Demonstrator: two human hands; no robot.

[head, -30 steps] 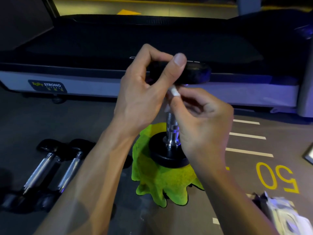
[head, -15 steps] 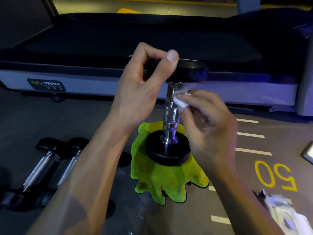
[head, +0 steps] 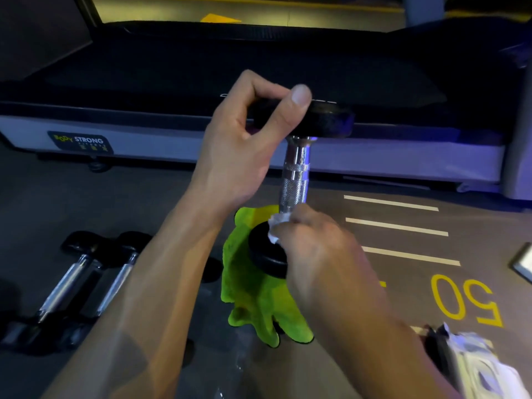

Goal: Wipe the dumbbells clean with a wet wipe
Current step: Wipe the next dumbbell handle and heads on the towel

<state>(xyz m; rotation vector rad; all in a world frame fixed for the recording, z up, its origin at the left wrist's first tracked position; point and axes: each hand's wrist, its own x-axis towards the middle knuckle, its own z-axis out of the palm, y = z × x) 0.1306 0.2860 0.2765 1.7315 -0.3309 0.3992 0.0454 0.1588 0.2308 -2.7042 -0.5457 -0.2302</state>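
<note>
Two spare dumbbells (head: pixel 86 280) lay on the floor at left. The upright dumbbell (head: pixel 295 180), stood on a green cloth (head: pixel 253 300), was gripped at its top head by the left hand (head: pixel 239 151). A wet wipe (head: pixel 277 223) was pinched against the handle's base by the right hand (head: pixel 325 254).

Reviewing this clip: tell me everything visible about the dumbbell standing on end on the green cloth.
The upright black-ended dumbbell with a chrome handle stands vertically, its lower round black weight resting on the crumpled lime-green microfibre cloth on the floor. The handle looks like polished metal with knurled bands. The left hand grips the upper black weight, thumb over its near edge. The right hand holds a crumpled white wet wipe against the handle's base, just above the lower weight, and hides part of that weight.
</note>
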